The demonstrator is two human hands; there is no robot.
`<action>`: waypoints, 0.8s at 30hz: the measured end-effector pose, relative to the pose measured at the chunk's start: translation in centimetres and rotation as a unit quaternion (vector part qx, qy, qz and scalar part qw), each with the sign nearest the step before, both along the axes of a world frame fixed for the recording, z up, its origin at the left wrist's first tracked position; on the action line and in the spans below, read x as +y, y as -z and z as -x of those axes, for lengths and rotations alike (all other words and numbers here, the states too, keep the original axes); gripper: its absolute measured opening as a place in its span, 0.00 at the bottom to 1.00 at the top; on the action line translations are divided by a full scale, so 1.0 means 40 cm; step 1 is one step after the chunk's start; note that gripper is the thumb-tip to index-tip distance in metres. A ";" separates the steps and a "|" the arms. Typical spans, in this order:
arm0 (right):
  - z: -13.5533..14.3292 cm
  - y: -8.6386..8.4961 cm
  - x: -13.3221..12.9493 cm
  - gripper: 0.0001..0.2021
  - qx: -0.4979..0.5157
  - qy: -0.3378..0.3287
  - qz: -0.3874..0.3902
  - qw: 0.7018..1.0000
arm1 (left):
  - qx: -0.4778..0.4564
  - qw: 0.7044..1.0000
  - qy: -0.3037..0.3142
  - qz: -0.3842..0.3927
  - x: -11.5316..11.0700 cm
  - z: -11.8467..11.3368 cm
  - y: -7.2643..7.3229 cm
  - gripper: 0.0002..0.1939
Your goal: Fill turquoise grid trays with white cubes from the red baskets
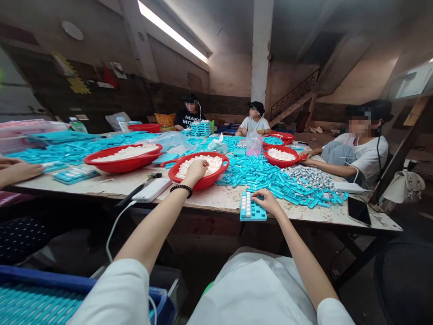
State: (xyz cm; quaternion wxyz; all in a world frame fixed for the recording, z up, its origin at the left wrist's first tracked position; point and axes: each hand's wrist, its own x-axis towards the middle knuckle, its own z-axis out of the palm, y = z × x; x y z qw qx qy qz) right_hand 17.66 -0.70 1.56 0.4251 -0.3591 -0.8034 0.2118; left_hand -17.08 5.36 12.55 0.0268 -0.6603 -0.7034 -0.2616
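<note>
My left hand (197,170) is over a red basin (207,183) heaped with small white pieces (182,168), its fingers curled down together at the pile. Whatever is between those fingertips is too small to make out. At the table's front edge lies a light-blue tray (259,214) with square slots. Two columns of white blocks (248,204) fill part of it. My right hand (266,201) is on the tray's right side, thumb and fingers drawn together beside the white blocks; anything in that pinch is hidden.
Loose blue pieces (250,172) and small white-and-dark pieces (306,175) are heaped to the right. Another red basin (118,168), a white power bank (152,190) and a phone (359,211) lie nearby. Co-workers sit around the table; one person's hand (29,171) is at left.
</note>
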 end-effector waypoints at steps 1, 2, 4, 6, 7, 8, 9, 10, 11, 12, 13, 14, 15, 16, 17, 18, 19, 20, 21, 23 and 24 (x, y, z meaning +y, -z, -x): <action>0.000 0.001 0.001 0.03 -0.001 -0.001 -0.003 1.000 | 0.005 1.000 0.007 -0.030 -0.009 -0.009 -0.006 0.15; 0.000 0.003 0.001 0.03 -0.003 -0.001 -0.007 1.000 | 0.011 0.998 0.019 -0.063 -0.020 -0.022 -0.013 0.15; 0.000 0.006 0.004 0.03 -0.007 -0.003 -0.014 1.000 | 0.022 0.991 0.059 -0.115 -0.044 -0.058 -0.025 0.16; 0.000 0.009 0.006 0.03 -0.010 -0.004 -0.015 1.000 | 0.021 0.983 0.120 -0.137 -0.070 -0.109 -0.026 0.16; 0.000 0.010 0.008 0.03 -0.012 -0.004 -0.015 1.000 | 0.014 0.977 0.159 -0.139 -0.083 -0.138 -0.019 0.16; 0.000 0.011 0.008 0.03 -0.014 -0.004 -0.014 1.000 | 0.000 0.970 0.200 -0.136 -0.096 -0.171 -0.008 0.15; 0.000 0.011 0.009 0.03 -0.015 -0.002 -0.014 1.000 | -0.019 0.961 0.243 -0.131 -0.108 -0.204 0.009 0.14; 0.000 0.011 0.009 0.03 -0.016 0.000 -0.015 1.000 | -0.047 0.950 0.282 -0.122 -0.119 -0.238 0.029 0.14; 0.000 0.011 0.009 0.03 -0.017 0.001 -0.016 1.000 | -0.081 0.939 0.316 -0.110 -0.128 -0.271 0.053 0.14; 0.000 0.011 0.008 0.03 -0.016 0.003 -0.016 1.000 | -0.116 0.930 0.336 -0.092 -0.135 -0.302 0.079 0.15; 0.000 0.011 0.008 0.03 -0.014 0.005 -0.017 1.000 | -0.151 0.923 0.348 -0.066 -0.139 -0.330 0.105 0.15; 0.000 0.012 0.008 0.04 -0.012 0.008 -0.018 1.000 | -0.181 0.915 0.359 -0.027 -0.140 -0.354 0.130 0.14; 0.001 0.012 0.008 0.05 -0.009 0.013 -0.019 1.000 | -0.206 0.908 0.365 0.010 -0.138 -0.372 0.151 0.13; 0.001 0.013 0.008 0.06 -0.004 0.019 -0.020 1.000 | -0.229 0.902 0.365 0.032 -0.133 -0.386 0.168 0.12; 0.002 0.014 0.008 0.07 0.003 0.026 -0.021 0.999 | -0.252 0.896 0.364 0.049 -0.126 -0.394 0.181 0.11; 0.002 0.014 0.008 0.08 0.013 0.031 -0.021 0.999 | -0.277 0.889 0.359 0.060 -0.119 -0.398 0.188 0.11; 0.004 0.014 0.009 0.08 0.025 0.035 -0.020 0.999 | -0.303 0.882 0.354 0.071 -0.112 -0.398 0.191 0.11; 0.005 0.014 0.009 0.08 0.041 0.039 -0.018 0.998 | -0.327 0.874 0.349 0.082 -0.107 -0.395 0.190 0.13; 0.006 0.012 0.009 0.09 0.059 0.041 -0.015 0.997 | -0.347 0.867 0.345 0.095 -0.103 -0.391 0.187 0.15; 0.007 0.008 0.008 0.12 0.092 0.044 -0.012 0.995 | -0.366 0.858 0.341 0.117 -0.102 -0.382 0.177 0.19; 0.006 0.006 0.007 0.12 0.102 0.044 -0.013 0.994 | -0.363 0.857 0.343 0.126 -0.105 -0.379 0.172 0.19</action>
